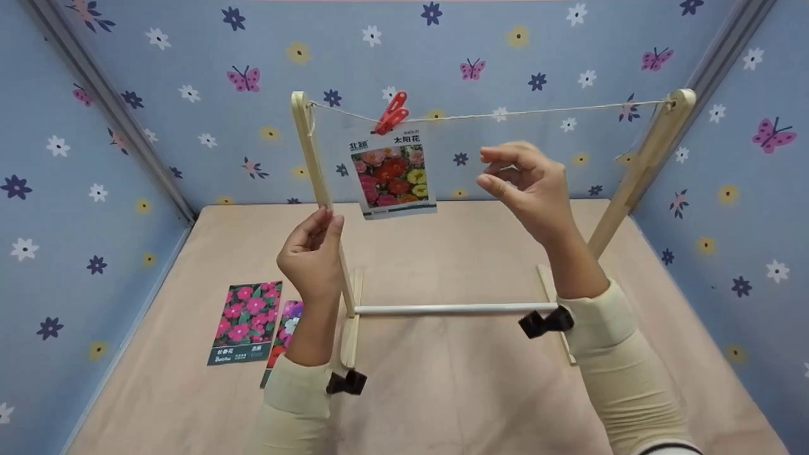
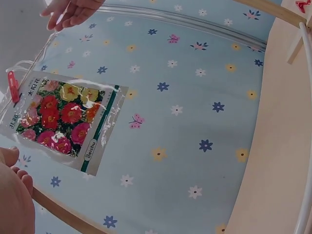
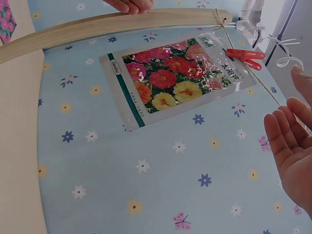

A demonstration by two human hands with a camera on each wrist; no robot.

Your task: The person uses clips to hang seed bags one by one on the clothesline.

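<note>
A flower seed packet point(image 1: 395, 177) with red, pink and yellow blooms hangs from a string point(image 1: 537, 114), held by a red clothespin point(image 1: 393, 114). My left hand point(image 1: 313, 253) is beside the left wooden post point(image 1: 310, 151), fingers loosely bent, the fingertips overlapping the post in the head view. To the right of the packet, my right hand point(image 1: 528, 186) is raised below the string, thumb and fingers apart with nothing between them. In the right wrist view the packet point(image 3: 170, 80) hangs apart from the right hand point(image 3: 295, 146).
Two more flower packets lie on the table at left: a pink one point(image 1: 246, 322) and a multicoloured one point(image 1: 291, 316), partly hidden by my left forearm. A white bar point(image 1: 455, 309) joins the stand's feet. The right post point(image 1: 644, 158) leans outward. Patterned walls point(image 1: 404, 50) enclose the table.
</note>
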